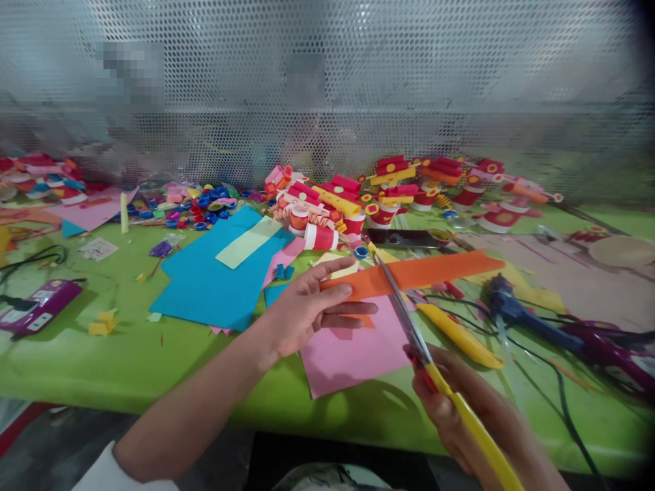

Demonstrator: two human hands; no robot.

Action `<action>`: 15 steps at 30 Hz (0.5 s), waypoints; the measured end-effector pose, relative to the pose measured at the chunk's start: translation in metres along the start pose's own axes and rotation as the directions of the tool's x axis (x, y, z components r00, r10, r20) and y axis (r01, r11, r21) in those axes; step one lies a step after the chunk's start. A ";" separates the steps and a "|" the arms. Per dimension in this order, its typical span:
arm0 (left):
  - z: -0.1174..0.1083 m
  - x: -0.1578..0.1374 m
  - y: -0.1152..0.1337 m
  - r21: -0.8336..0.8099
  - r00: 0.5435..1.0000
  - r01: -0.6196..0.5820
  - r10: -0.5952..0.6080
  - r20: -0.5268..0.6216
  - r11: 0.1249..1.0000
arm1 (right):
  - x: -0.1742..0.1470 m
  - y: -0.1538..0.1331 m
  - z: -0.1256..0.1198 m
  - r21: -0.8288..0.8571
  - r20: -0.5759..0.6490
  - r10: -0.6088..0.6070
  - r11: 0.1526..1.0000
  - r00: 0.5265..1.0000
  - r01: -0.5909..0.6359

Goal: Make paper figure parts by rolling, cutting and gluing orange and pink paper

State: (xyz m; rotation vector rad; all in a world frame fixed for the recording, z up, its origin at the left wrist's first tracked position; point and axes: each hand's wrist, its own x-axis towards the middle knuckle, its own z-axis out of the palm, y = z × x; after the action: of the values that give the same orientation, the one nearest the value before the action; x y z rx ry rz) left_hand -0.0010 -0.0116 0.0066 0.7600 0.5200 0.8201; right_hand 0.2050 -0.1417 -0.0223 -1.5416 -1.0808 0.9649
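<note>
Orange paper point(445, 271), pinched at its left edge by the left hand point(299, 310), seemingly passes between the scissors point(413, 329); the right hand point(481, 395) grips their handles, a gap between both hands.

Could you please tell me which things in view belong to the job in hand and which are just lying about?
In use:
orange strip, in the left hand
scissors, in the right hand

Seemingly just lying about:
blue sheets
pale green strip
yellow scrap
</note>
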 end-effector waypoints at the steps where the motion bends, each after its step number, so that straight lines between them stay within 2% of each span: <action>1: 0.000 0.000 0.000 -0.001 1.000 0.002 -0.002 -0.003 1.000 | 0.000 -0.001 0.000 -0.008 -0.001 0.009 1.000 1.000 -0.009; 9: -0.002 0.001 0.000 0.012 1.000 0.014 -0.014 -0.001 1.000 | 0.001 0.001 -0.001 -0.028 -0.030 0.091 0.995 0.995 -0.091; 15: -0.002 0.003 0.002 0.014 0.998 -0.040 0.041 -0.048 0.999 | 0.001 -0.010 -0.008 -0.046 -0.008 0.080 0.996 0.997 -0.080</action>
State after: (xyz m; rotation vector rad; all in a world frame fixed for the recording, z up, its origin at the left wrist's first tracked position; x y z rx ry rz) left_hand -0.0016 -0.0074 0.0069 0.7661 0.5553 0.8754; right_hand 0.2107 -0.1419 -0.0109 -1.6352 -1.0497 0.9949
